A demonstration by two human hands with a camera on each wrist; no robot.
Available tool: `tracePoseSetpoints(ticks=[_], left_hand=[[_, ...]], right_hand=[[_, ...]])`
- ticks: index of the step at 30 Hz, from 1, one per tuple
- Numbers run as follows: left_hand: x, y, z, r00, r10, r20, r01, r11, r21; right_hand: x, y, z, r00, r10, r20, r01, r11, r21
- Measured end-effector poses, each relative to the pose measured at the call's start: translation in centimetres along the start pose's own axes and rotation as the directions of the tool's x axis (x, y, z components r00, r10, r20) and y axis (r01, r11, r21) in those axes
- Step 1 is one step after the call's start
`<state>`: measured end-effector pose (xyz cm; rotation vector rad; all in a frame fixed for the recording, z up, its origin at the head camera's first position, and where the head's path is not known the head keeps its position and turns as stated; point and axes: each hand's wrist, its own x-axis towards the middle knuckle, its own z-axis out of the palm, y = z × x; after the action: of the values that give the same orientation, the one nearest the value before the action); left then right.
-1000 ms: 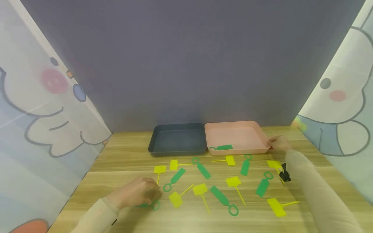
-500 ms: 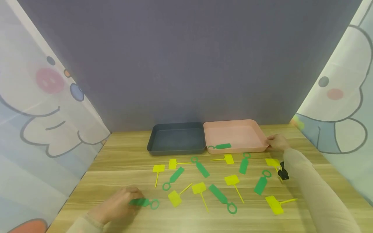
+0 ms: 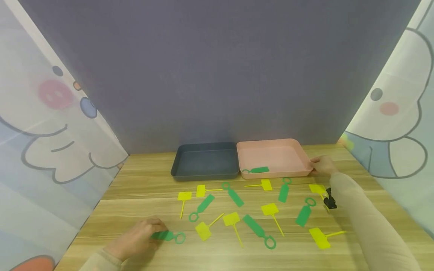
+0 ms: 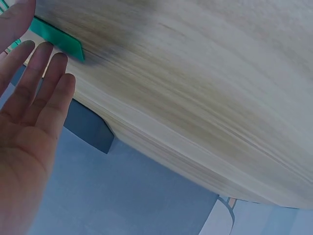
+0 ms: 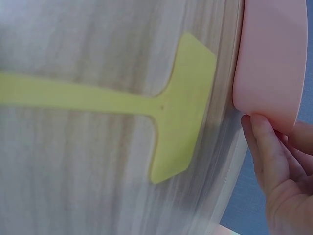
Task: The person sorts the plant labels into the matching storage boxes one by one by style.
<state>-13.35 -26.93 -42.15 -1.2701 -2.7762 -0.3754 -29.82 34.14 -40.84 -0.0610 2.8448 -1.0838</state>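
Observation:
My left hand (image 3: 137, 238) hovers at the plate end of a green ring-ended tag (image 3: 166, 235) on the wooden table. In the left wrist view, its relaxed fingers stand apart from the thumb, with the green tag (image 4: 58, 39) beyond them. My right hand (image 3: 323, 165) holds the right front corner of a pink tray (image 3: 288, 174). The right wrist view shows its thumb and fingertips (image 5: 261, 122) on the corner of the pink tray wall (image 5: 274, 58). Another green tag (image 3: 260, 170) lies inside that tray.
A dark tray (image 3: 207, 177) stands left of the pink one, against a grey panel (image 3: 217, 75). Several green tags (image 3: 255, 226) and yellow T-shaped tags (image 3: 270, 209) lie scattered over the table. Below my right forearm is a yellow tag (image 3: 317, 189) beside a small black object (image 3: 329, 199).
My left hand has shifted left, from over the green tag's middle to its plate end, uncovering the ring. My right hand stays at the pink tray's corner.

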Motion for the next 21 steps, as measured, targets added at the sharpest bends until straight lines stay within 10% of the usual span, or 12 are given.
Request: tracePoseSetpoints(ticks=[21], left_hand=[[1.5, 0.3, 0.6, 0.988, -0.127, 0.083, 0.131, 0.99, -0.049]], right_hand=[[0.4, 0.4, 0.0, 1.0, -0.004, -0.009, 0.004, 1.0, -0.018]])
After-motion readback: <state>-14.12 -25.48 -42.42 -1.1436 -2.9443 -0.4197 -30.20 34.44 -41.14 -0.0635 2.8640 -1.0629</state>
